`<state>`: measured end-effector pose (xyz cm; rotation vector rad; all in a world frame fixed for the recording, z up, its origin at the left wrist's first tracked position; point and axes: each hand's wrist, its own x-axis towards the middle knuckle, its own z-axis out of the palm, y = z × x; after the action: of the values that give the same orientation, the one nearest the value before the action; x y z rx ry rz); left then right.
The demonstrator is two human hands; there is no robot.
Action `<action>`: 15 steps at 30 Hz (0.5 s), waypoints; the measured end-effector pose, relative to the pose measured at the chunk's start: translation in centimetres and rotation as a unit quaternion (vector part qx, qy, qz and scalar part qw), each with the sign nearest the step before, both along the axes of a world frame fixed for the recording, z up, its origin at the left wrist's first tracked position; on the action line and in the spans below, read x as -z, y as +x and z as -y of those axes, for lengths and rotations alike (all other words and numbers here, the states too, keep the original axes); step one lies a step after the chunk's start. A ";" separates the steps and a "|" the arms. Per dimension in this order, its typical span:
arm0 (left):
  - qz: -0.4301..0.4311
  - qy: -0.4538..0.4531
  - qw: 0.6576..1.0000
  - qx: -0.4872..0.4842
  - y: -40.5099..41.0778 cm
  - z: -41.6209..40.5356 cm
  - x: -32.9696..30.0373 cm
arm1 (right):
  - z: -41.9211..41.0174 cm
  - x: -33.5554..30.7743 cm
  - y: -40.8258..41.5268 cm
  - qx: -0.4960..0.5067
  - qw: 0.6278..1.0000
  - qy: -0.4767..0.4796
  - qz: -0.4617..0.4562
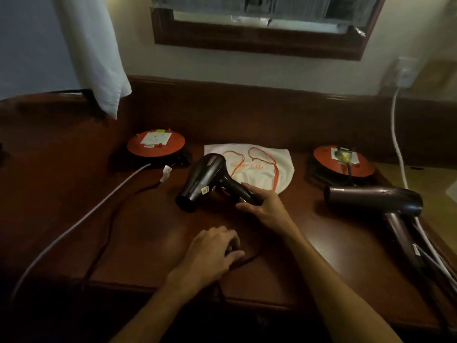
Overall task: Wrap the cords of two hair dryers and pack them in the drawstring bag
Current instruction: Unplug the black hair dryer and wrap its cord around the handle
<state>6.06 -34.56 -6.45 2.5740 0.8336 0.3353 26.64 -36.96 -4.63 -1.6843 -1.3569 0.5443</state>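
A black hair dryer lies on the wooden desk, nozzle toward the near left. My right hand grips its handle. Its black cord loops over the desk to the left and runs under my left hand, whose fingers curl down on the cord near the front edge. Behind the dryer a white drawstring bag with orange strings lies flat. A second, dark brown hair dryer rests at the right, its handle pointing toward me, its cord hanging off the desk edge.
Two orange round outlet units stand at the back, one at the left, one at the right with a plug in it. A grey cable crosses the left of the desk. A white cable drops from a wall socket.
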 end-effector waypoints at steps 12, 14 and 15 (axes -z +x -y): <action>-0.166 -0.072 0.983 0.018 -1.6 0.6 -4.4 | 0.9 1.9 -0.5 0.025 0.997 0.056 0.055; -0.186 -0.068 0.980 0.006 -1.9 0.3 -4.7 | 1.3 2.2 -0.2 0.033 0.997 0.054 0.049; -0.194 -0.061 0.979 0.003 -2.1 0.4 -4.7 | 1.4 2.3 -0.1 0.034 0.997 0.050 0.046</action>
<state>3.92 -34.99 -1.78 2.5610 0.9441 -0.2226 26.50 -38.39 -6.92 -1.6842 -1.3641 0.3569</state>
